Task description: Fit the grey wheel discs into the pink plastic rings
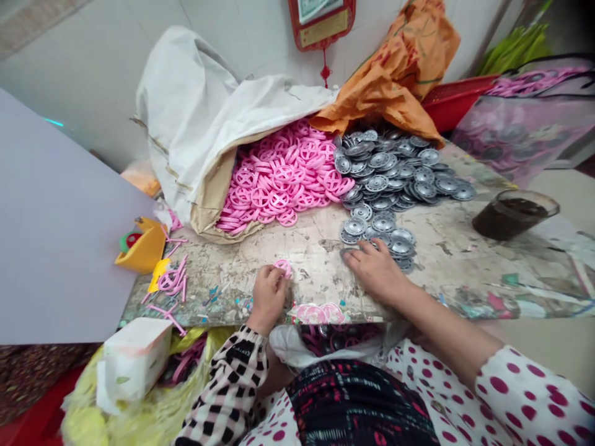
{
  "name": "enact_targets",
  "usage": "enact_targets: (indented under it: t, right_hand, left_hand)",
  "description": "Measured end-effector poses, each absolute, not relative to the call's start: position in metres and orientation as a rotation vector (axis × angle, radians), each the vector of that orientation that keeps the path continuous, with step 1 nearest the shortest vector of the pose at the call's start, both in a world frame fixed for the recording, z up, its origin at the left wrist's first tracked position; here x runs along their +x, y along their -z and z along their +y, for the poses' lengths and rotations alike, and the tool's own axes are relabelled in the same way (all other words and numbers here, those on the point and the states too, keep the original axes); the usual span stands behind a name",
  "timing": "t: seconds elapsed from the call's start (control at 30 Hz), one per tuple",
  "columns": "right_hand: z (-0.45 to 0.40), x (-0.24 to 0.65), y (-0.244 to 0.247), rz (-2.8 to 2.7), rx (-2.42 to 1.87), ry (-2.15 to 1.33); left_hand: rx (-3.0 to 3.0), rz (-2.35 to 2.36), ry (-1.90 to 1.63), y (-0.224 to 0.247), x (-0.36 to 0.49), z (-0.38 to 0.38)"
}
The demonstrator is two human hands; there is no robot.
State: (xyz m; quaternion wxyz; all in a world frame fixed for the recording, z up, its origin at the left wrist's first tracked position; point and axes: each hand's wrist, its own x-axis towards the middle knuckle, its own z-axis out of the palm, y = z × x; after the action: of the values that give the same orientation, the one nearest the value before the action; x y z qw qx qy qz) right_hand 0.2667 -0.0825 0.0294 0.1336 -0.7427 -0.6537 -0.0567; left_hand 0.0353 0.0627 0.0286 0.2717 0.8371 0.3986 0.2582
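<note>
Near the table's front edge, my left hand (268, 296) is closed on a pink spoked plastic wheel (282, 267), pinching it with the fingertips. My right hand (377, 272) lies at the near side of some loose grey discs (383, 222), its fingers curled onto the edge of a grey plastic disc (346, 252), which is partly hidden. Behind the left hand, a heap of pink wheels (283, 176) spills from a white sack (186, 118). A larger heap of grey discs (395, 167) rests beside it, below an orange sack (395, 74).
A glass of dark liquid (511, 214) stands at the table's right. Pink sticks and wheels (171, 279) lie at the left edge by a yellow scoop-like piece (146, 244). Below sit a yellow bag (83, 396) and a white container (134, 359). A pale panel (60, 235) blocks the far left.
</note>
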Motion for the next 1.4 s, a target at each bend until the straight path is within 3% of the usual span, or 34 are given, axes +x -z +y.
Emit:
enact_targets:
  t: [0.1, 0.2, 0.33, 0.57, 0.77, 0.93, 1.07, 1.23, 1.4]
  right_hand:
    - [-0.083, 0.262, -0.037, -1.626, -2.039, 0.130]
    - [-0.080, 0.245, -0.046, -1.330, -1.874, 0.037]
    - [-0.080, 0.214, -0.046, -1.248, -1.798, -0.036]
    - [-0.096, 0.198, -0.040, -1.294, -1.870, 0.003]
    - [-0.100, 0.208, -0.050, -1.327, -1.776, -0.449]
    - [-0.099, 0.200, -0.039, -1.120, -1.783, -0.550]
    - [-0.107, 0.194, -0.032, -1.337, -1.770, -0.657]
    - [-0.121, 0.184, -0.032, -1.831, -1.841, -0.476]
    - [-0.115, 0.196, -0.024, -1.698, -1.793, -0.503]
  left_hand:
    - [1.510, 1.016, -0.812, -0.036, 0.046, 0.051]
    - [0.845, 0.864, -0.640, -0.045, 0.063, 0.033]
    - [0.585, 0.733, -0.515, -0.052, 0.083, 0.004]
    - [0.716, 0.755, -0.464, -0.050, 0.087, -0.015]
    - [0.776, 0.784, -0.478, -0.049, 0.087, -0.016]
    - [0.895, 0.829, -0.479, -0.043, 0.083, -0.013]
    - [1.058, 0.768, -0.330, -0.044, 0.071, 0.008]
    - [1.431, 0.850, -0.561, -0.034, 0.074, 0.057]
    - [2.032, 0.971, -0.731, -0.024, 0.102, 0.116]
